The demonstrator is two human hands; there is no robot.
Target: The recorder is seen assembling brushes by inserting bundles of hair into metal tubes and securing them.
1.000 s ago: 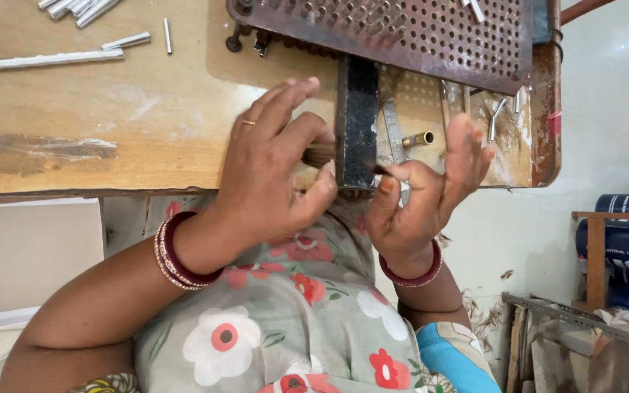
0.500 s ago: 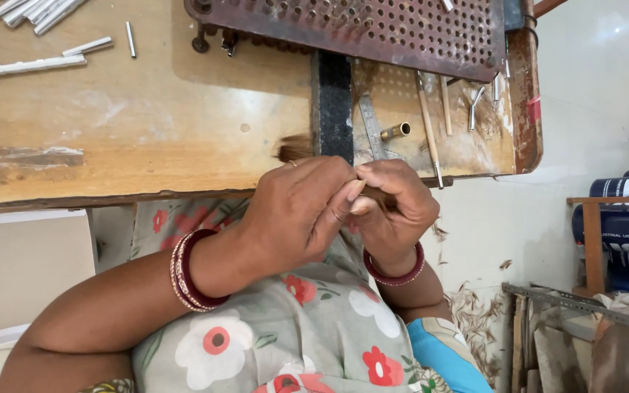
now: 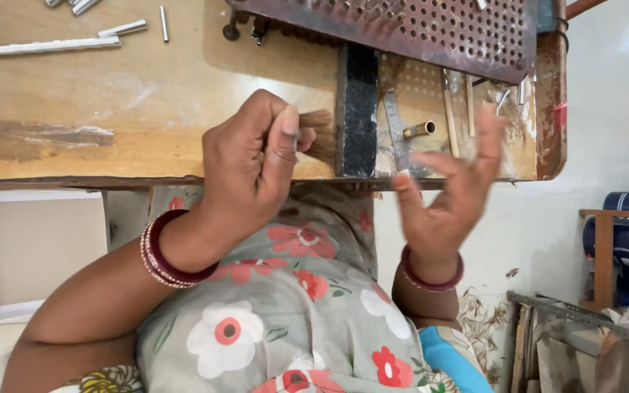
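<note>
My left hand [image 3: 252, 164] pinches a small tuft of brown bristles [image 3: 319, 135] between thumb and fingers, just over the front edge of the wooden workbench [image 3: 111, 102]. The tuft's tip points right, toward a black upright block [image 3: 357, 109]. My right hand [image 3: 449, 193] is lifted beside it with the fingers spread and nothing in it. Both wrists wear red and white bangles.
A rusty perforated metal plate [image 3: 416, 29] lies across the bench's far side. A brass ferrule [image 3: 420, 131], a steel ruler [image 3: 396, 131] and thin sticks lie under it. Metal tubes [image 3: 41, 47] rest at the far left. A white box [image 3: 38, 247] stands below left.
My hands were together working the bristles. They have come apart: the left keeps the tuft and has risen to the bench edge, the right has opened and moved right.
</note>
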